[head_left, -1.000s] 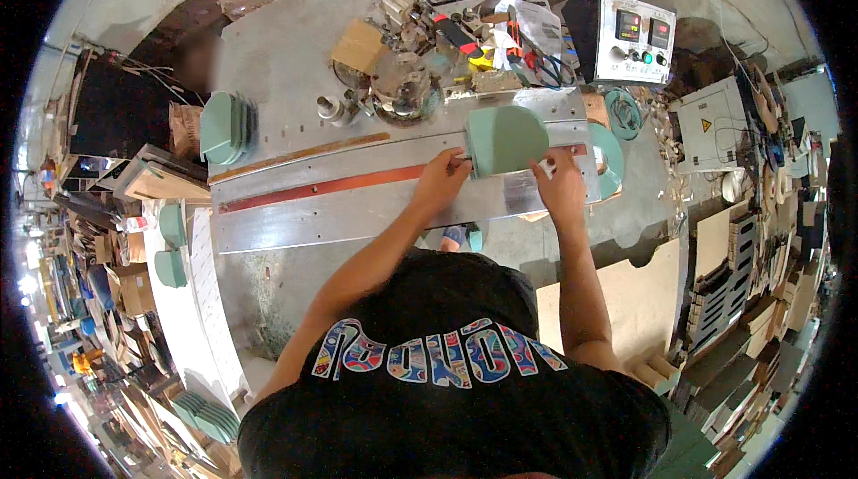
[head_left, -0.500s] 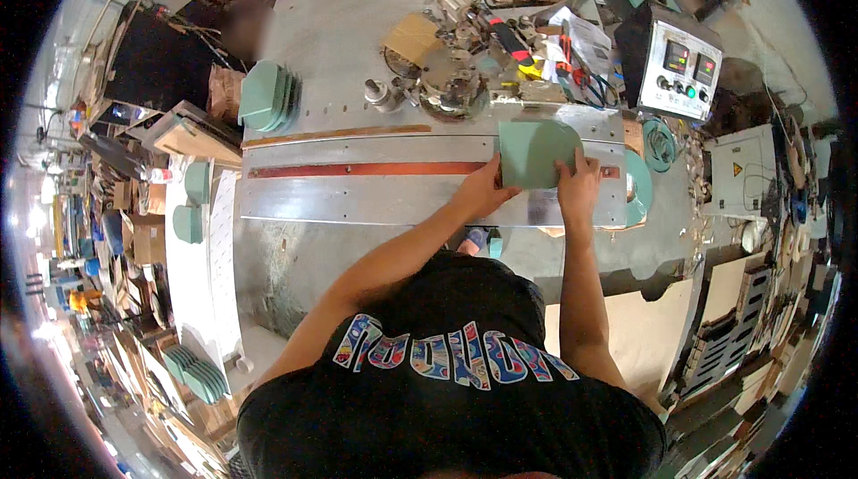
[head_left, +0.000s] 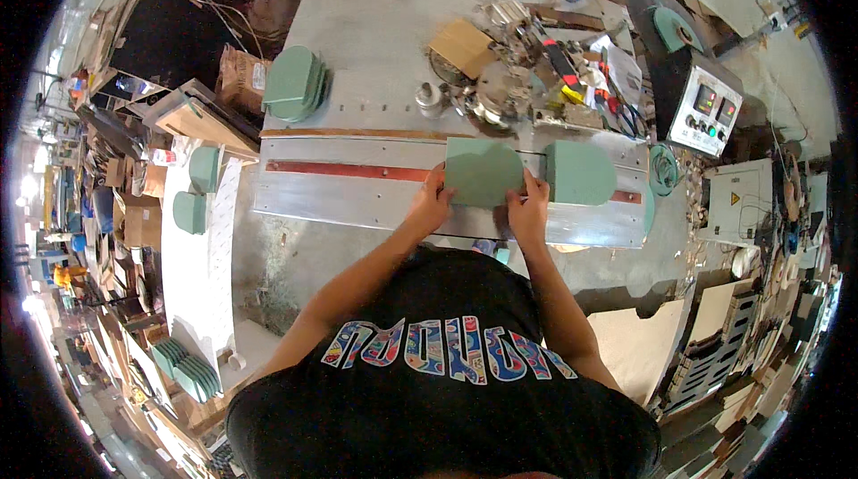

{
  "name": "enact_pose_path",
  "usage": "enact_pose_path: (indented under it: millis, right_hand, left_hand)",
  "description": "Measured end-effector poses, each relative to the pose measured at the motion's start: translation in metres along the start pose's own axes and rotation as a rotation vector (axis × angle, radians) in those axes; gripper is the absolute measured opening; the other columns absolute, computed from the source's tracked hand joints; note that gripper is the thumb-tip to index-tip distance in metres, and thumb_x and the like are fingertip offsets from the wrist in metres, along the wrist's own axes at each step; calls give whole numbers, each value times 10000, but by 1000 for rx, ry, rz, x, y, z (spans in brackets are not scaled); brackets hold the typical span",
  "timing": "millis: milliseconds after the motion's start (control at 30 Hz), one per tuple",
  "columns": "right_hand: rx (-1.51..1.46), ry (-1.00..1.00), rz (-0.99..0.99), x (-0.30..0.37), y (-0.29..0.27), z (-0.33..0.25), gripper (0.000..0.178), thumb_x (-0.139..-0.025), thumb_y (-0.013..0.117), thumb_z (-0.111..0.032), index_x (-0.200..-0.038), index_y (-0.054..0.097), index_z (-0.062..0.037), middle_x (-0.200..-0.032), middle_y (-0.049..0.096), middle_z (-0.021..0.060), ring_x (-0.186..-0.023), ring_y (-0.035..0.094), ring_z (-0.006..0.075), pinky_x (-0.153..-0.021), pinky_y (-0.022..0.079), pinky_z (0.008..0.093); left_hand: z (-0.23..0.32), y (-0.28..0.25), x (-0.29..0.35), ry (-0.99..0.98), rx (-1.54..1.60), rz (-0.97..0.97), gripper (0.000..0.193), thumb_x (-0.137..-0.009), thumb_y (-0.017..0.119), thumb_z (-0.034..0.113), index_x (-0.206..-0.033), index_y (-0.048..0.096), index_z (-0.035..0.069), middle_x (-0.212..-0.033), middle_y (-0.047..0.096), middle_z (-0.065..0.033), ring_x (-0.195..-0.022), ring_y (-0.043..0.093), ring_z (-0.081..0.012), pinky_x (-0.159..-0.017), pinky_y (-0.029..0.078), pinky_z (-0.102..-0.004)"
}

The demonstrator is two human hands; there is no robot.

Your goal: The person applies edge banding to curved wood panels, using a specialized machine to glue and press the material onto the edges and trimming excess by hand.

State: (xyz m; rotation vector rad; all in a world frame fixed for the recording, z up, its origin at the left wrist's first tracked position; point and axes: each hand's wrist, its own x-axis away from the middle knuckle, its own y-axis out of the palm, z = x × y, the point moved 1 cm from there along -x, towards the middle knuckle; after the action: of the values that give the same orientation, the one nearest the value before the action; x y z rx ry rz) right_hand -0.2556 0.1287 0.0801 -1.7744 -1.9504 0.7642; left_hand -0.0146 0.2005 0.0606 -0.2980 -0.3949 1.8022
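Observation:
A flat green panel with a rounded right end is held in front of me, over the metal bed. My left hand grips its left edge, fingers closed round it. On its lower right corner, my right hand pinches the panel. A second green panel of like shape lies on the bed just to the right, across the red strip. Both panels hide parts of that strip.
A stack of green panels stands at the far left of the table. Metal parts and tools are heaped behind the bed. A control box is at the right. More green panels sit low at the left.
Both hands have shifted left and now hold a green panel there. A separate panel now shows on the bed to the right, about where my hands were before.

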Motion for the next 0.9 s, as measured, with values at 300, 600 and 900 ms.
enact_pose_path:
  millis: [300,600,900]
  right_hand:
    - [127,45,221,3,83,-2,527,-931,741,-163,-1432,630,-45,-1188,604,200,-1083,578,367,-1037,497,478]
    - [250,24,391,17,103,-34,605,-949,724,-231,-1493,530,-52,-1369,567,263,-1281,525,478,-1127,437,566]
    - [356,75,411,6,101,-54,593,-956,703,-281,-1475,540,-44,-1376,553,238,-1263,520,464,-1113,432,567]
  left_hand:
    - [-2,-73,-61,-126,-597,-464,669,-1057,608,421,-1639,399,166,-1087,780,-232,-1039,748,-464,-867,581,-578]
    - [81,-210,-87,870,314,-57,451,-968,768,256,-1346,667,32,-950,720,-122,-792,635,-279,-803,518,-423]
    - [254,-442,-80,1818,573,175,450,-1004,711,274,-1374,656,23,-1095,684,-132,-947,602,-294,-907,479,-453]
